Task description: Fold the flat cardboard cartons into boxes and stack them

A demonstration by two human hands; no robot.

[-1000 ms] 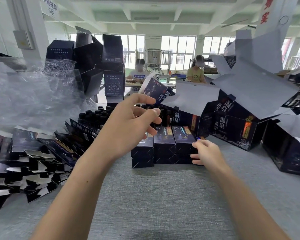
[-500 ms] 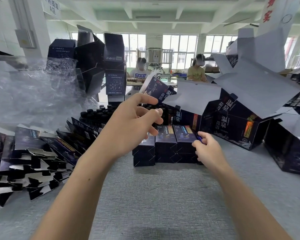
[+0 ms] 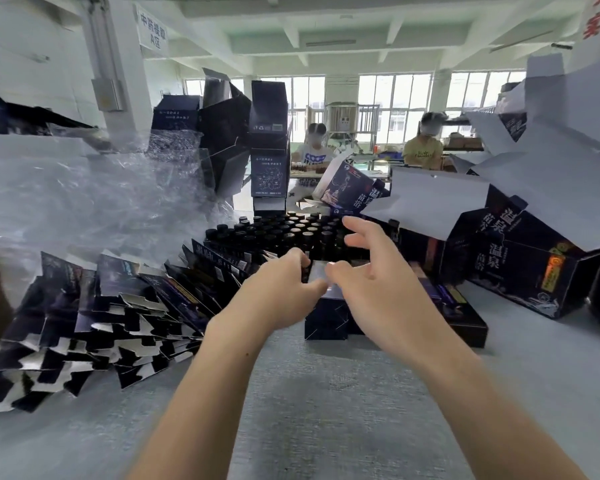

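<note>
Both hands have closed in on the folded box [image 3: 326, 320] just ahead: your left hand [image 3: 281, 289] curls, seemingly pinching its pale flap [image 3: 317, 271], your right hand [image 3: 374, 275] spread, holding nothing. Light, crease-prone card, I'd judge; grip the flap's edges.

A single wide-angle view is taken from head height and is directed forward and slightly down over the grey felt-covered table [image 3: 326, 420]. The bare left hand [image 3: 278, 284] and right hand [image 3: 374, 282] are seen close, near centre. The windowed far wall [image 3: 395, 95] is taken in well beyond.
</note>
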